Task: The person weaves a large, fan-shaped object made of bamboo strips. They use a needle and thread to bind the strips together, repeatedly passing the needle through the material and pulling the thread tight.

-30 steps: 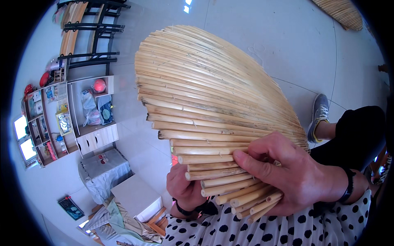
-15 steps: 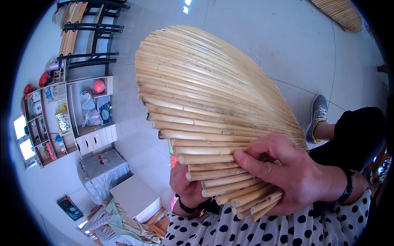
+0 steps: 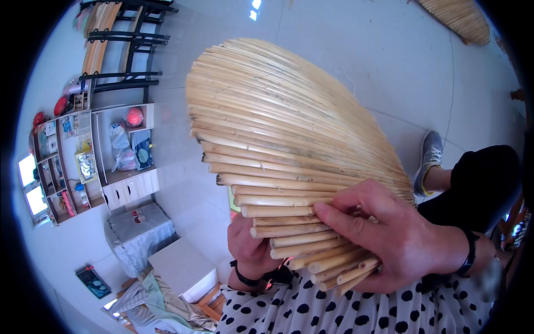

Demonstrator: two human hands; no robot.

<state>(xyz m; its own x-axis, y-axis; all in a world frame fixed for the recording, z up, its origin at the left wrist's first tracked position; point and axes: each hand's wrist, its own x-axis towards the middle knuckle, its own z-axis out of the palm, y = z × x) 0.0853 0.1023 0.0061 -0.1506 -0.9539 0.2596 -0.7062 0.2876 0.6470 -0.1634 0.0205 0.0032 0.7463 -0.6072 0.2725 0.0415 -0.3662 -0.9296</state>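
A large mat of pale straw-coloured stalks [image 3: 278, 106], laid side by side with a rounded far edge, spreads from my lap outward to the far left. Across its near end my right hand [image 3: 389, 234] is closed, thumb on top of the stalks and the other fingers bent over the near-right edge. There the last loose stalk ends [image 3: 334, 267] fan out and stack unevenly. My left hand [image 3: 245, 245] is curled under the near-left stalk ends. Most of its fingers are hidden behind them, so what it holds cannot be seen.
A second stalk piece [image 3: 459, 19] lies on the tiled floor at the far right. Shelves with a pink ball [image 3: 134, 117] and bags stand at left, near a cloth-covered box [image 3: 139, 234] and a white box [image 3: 183, 267]. My shoe [image 3: 429, 161] rests to the right.
The mat's far edge has dipped slightly nearer. Both hands have shifted a little to the left, with the right keeping its grip on the near stalks.
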